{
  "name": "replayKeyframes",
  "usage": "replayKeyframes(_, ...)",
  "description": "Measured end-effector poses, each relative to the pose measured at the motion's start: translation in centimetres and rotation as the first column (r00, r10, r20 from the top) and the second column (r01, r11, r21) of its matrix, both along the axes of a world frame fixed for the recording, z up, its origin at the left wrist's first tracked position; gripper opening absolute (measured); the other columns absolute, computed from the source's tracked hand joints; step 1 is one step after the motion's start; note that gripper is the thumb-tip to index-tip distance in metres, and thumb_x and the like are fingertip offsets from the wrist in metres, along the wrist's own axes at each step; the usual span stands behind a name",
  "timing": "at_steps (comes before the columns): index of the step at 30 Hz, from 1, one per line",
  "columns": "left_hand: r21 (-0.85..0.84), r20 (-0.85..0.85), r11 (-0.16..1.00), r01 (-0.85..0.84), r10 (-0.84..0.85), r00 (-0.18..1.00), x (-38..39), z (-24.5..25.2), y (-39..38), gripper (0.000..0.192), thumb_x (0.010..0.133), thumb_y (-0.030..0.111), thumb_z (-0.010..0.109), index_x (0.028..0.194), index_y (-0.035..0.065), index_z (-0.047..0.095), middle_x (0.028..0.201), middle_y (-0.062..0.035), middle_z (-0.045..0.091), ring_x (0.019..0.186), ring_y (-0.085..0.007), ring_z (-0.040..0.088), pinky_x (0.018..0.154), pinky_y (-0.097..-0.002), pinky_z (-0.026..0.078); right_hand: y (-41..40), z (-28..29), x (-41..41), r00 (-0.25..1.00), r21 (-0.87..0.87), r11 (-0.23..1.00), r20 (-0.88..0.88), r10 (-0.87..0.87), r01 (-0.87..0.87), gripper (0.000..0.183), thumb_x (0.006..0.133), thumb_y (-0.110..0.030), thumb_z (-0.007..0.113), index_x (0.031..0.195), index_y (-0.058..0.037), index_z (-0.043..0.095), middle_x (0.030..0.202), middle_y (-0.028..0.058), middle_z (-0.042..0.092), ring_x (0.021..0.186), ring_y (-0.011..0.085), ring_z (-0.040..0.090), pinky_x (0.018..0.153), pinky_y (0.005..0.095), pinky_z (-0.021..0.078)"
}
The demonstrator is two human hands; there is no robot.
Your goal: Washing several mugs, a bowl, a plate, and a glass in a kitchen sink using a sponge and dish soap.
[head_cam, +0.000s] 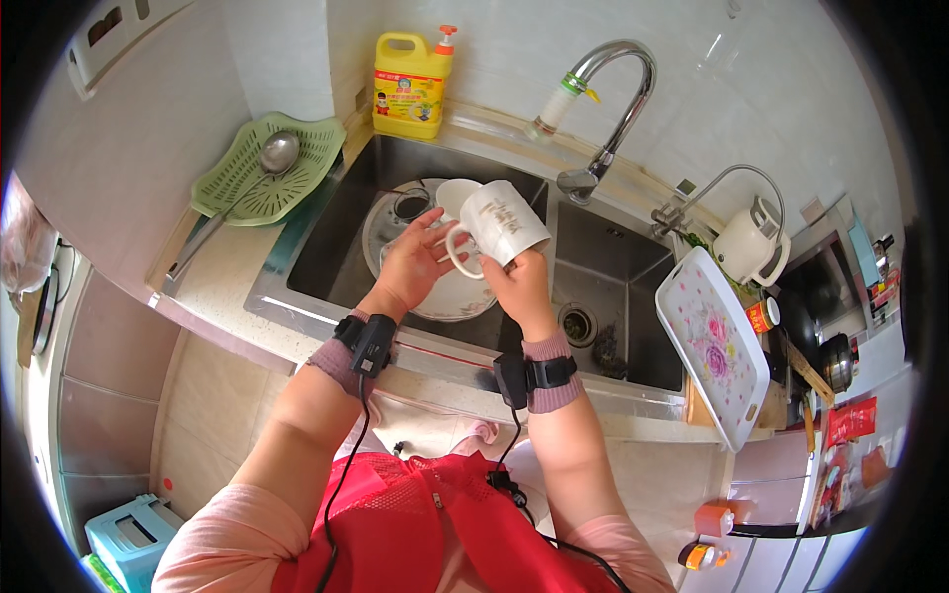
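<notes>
My right hand (pixel 520 285) grips a white ceramic mug (pixel 504 222) that bears writing, tilted over the left basin of a steel sink (pixel 326 244). My left hand (pixel 421 259) is beside the mug's handle with its fingers spread and palm turned up; whether the fingertips touch the handle I cannot tell. Below lie a large white plate with a floral rim (pixel 452 300), a second white cup (pixel 456 194) and a dark-looking glass or cup (pixel 411 205). Part of the stack is hidden behind my hands.
A chrome faucet (pixel 643 89) arches behind the sink, near a yellow detergent jug (pixel 410 89). At left, a steel ladle (pixel 279 153) rests on a green strainer tray (pixel 311 141). A floral white tray (pixel 715 348) leans at the right basin's edge, with a cream kettle (pixel 741 241) behind.
</notes>
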State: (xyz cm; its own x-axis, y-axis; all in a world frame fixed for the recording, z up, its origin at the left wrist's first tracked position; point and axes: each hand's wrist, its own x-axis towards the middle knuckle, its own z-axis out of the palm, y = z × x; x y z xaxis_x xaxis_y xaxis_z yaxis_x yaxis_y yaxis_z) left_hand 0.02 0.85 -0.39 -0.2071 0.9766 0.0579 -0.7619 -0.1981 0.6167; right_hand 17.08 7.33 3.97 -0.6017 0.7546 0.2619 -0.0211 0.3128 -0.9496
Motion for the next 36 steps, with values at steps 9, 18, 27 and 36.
replayKeyframes(9,-0.136,-0.164,0.990,0.024,-0.046,0.985,0.1,-1.7,0.3,0.070,0.082,0.050,0.066,0.132,0.0072,0.043,0.122,-0.0070,0.056,0.115,-0.0221,0.052,0.100,-0.0381,0.040,-1.0,-1.0,-0.9,0.973,0.595,0.785,0.228,0.037,-0.170,0.040,0.071,-0.009,0.065,0.111,-0.0072,0.064,0.100,0.0158,0.066,0.086,0.0308,0.066,0.076,0.0387,0.0525)
replayKeyframes(18,-0.101,-0.368,0.980,-0.172,0.124,0.922,0.1,-2.6,0.8,0.066,0.079,0.048,0.069,0.126,0.0061,0.050,0.107,-0.0031,0.059,0.094,-0.0144,0.052,0.079,-0.0280,0.041,-0.3,0.0,-0.6,0.803,-0.673,0.513,-0.594,0.054,-0.532,0.040,0.086,-0.013,0.059,0.122,0.0031,0.052,0.117,0.0122,0.061,0.108,0.0289,0.059,0.095,0.0408,0.0459)
replayKeyframes(27,0.096,-0.310,0.994,-0.057,0.085,0.947,0.8,-0.3,-0.1,0.068,0.082,0.039,0.070,0.134,0.0053,0.042,0.125,-0.0076,0.053,0.117,-0.0206,0.049,0.102,-0.0378,0.036,0.0,0.1,0.1,0.894,-0.564,0.732,-0.428,0.136,-0.381,0.030,0.084,-0.008,0.062,0.112,0.0024,0.060,0.106,0.0095,0.065,0.094,0.0178,0.063,0.084,0.0344,0.0497)
replayKeyframes(36,-0.248,-0.087,0.968,-0.034,0.013,0.996,0.5,0.2,-0.4,0.055,0.085,0.040,0.065,0.127,0.0083,0.049,0.120,-0.0081,0.057,0.110,-0.0234,0.056,0.094,-0.0421,0.044,-1.0,-0.6,-0.2,0.940,0.291,0.899,0.199,0.279,-0.328,0.022,0.077,-0.004,0.063,0.097,0.0039,0.063,0.074,0.0012,0.061,0.058,0.0043,0.053,0.051,0.0224,0.0433)
